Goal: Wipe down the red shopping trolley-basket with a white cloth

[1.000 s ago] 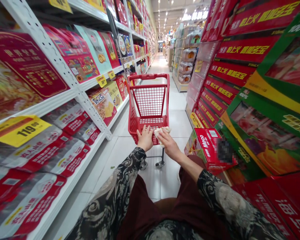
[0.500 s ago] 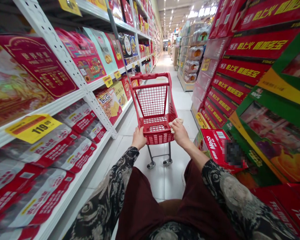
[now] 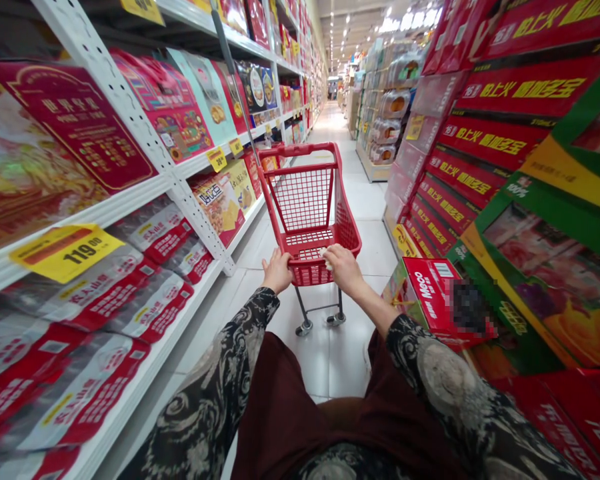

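A small red plastic shopping cart (image 3: 307,197) stands in front of me, its basket facing me and its handle at the far end. My left hand (image 3: 277,270) grips the near left corner of the basket rim. On the near rim, right of its middle, my right hand (image 3: 345,268) is closed around a pale crumpled cloth (image 3: 329,262). Most of the cloth is hidden under the fingers. A thin grey pole (image 3: 233,67) rises at the cart's left side, beside the shelf.
White shelving (image 3: 200,213) with boxed goods and bottle packs (image 3: 100,373) lines the left side. Red drink cartons (image 3: 500,140) and green fruit boxes (image 3: 545,233) are stacked close on the right. A red box (image 3: 435,293) juts out near my right arm. The tiled aisle (image 3: 330,127) runs ahead.
My right hand has slid left along the near rim with the cloth, from the right corner towards the middle. My left hand stays at the left corner.
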The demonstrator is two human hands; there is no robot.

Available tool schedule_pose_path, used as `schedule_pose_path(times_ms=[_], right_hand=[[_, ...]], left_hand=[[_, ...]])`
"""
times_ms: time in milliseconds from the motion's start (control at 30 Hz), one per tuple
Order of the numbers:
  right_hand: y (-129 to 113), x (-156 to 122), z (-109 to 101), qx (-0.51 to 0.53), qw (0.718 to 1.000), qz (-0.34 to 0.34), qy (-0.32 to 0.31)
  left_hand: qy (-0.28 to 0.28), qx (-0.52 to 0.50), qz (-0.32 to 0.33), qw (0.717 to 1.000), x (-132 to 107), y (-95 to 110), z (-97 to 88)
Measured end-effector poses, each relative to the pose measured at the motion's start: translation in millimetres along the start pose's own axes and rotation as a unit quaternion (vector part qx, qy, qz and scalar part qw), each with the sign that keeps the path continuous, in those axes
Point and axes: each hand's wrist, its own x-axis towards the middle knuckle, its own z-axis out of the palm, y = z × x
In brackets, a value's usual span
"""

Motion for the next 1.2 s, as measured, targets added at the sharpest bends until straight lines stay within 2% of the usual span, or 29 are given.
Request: schedule_pose_path(times_ms=[133,367,467,600,733,800,967,1067,1133,1200], right_hand=[[17,0,-12,0.017,0.999,0.002,-0.034],[5,-2,1,0.02,1.0,-0.003,0.006],[2,-5,8,0.004,0.999,-0.025,0.032],[14,-22,13,0.006,0.996,-0.029,0.081],[40,-53,12,0.009,0.983,0.009,0.183],[48,-67,15,0.009,0.98,0.011,0.197],[52,-98,45,0.022,0.988,0.017,0.15],[56,-121,65,0.035,0.995,0.032,0.084],[56,-133,69,0.045,0.998,0.029,0.043],[52,-135,62,0.052,0.997,0.016,0.051]], left_hand=[[0.006,0.0,0.004,1.0,3,1,4.1],[-0.02,0.016,0.001,1.0,10,-8,1.7],[-0.056,0.027,-0.019,0.998,12,-5,-0.7],[-0.024,0.045,-0.063,0.997,3,9,7.4],[0.004,0.041,-0.025,0.999,-8,16,17.4],[0.002,0.03,-0.012,0.999,-9,15,17.1],[-0.014,0.015,-0.012,1.0,-6,14,7.7],[-0.03,0.016,-0.007,0.999,-6,11,4.3],[-0.041,0.011,0.003,0.999,-8,5,4.8],[-0.038,-0.002,0.01,0.999,-12,-3,8.0]])
